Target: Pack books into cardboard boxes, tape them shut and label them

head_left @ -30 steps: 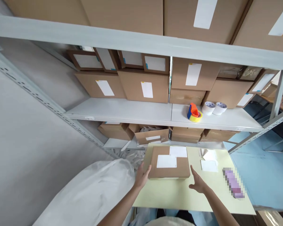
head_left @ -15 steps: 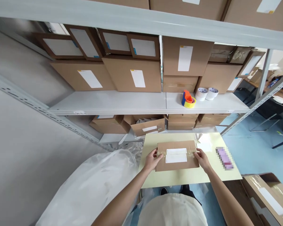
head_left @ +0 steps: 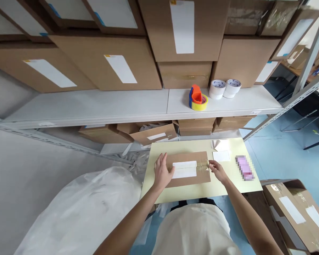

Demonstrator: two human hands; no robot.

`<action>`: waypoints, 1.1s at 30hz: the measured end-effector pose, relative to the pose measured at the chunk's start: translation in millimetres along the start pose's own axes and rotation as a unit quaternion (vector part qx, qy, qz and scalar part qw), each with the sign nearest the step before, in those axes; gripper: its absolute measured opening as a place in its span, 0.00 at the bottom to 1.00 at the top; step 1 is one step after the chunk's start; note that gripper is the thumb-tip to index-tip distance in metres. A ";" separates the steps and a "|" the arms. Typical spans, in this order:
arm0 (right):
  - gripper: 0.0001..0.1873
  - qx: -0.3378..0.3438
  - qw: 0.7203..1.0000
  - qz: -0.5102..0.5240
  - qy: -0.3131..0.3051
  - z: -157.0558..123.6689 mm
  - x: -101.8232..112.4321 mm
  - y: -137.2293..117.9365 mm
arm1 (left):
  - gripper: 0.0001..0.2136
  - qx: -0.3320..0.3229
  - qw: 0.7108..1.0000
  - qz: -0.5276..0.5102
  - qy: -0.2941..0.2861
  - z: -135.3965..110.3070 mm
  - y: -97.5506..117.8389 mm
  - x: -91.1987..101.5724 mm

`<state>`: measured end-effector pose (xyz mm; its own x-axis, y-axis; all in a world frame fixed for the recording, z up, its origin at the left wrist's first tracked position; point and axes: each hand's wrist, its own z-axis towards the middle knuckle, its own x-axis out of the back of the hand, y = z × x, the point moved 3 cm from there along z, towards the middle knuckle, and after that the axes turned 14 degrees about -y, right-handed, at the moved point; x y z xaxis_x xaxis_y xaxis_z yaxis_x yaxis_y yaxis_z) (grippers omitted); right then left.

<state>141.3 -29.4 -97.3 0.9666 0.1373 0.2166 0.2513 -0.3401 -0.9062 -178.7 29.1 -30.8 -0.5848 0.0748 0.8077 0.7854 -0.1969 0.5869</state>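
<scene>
A flat, taped cardboard box (head_left: 187, 182) with white labels on top lies on a pale yellow tabletop (head_left: 180, 196). My left hand (head_left: 162, 173) rests over its left end, fingers stretched out and thumb on the top face by the label. At the right end, the curled fingertips of my right hand (head_left: 217, 170) touch the edge where clear packing tape (head_left: 202, 166) runs over. Whether those fingers pinch the tape is too small to make out. White paper (head_left: 221, 156) lies beyond the right hand, and a blurred purple item (head_left: 245, 168) is to its right.
A grey shelf (head_left: 108, 102) behind the table carries labelled cartons (head_left: 138, 74), an orange-and-blue tape dispenser (head_left: 198, 97) and two white tape rolls (head_left: 224, 88). Large white plastic wrapping (head_left: 87, 209) bulges at left. More cartons (head_left: 297, 205) stand on the floor at right.
The view has shifted toward the shelf. My left hand has opened from its grip and lies flatter across the box's left end. My right hand stays at the right edge, its fingers more curled.
</scene>
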 end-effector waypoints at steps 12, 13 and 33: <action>0.38 -0.029 0.832 -0.546 -0.090 51.7 113.8 75.2 | 0.19 -0.108 0.952 0.049 -0.281 78.0 170.6 -91.6; 0.38 -0.028 0.821 -0.561 -0.103 56.9 117.1 79.3 | 0.18 -0.097 0.945 0.057 -0.306 82.1 176.7 -99.9; 0.25 -0.035 0.831 -0.511 -0.219 76.0 140.6 89.1 | 0.11 -0.037 0.931 0.147 -0.332 95.0 185.2 -133.1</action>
<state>295.7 30.3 -175.3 0.1403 0.7071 0.6931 0.9460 0.1109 -0.3046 63.8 75.6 -24.2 -0.0727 0.5894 0.8045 0.8617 -0.3690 0.3483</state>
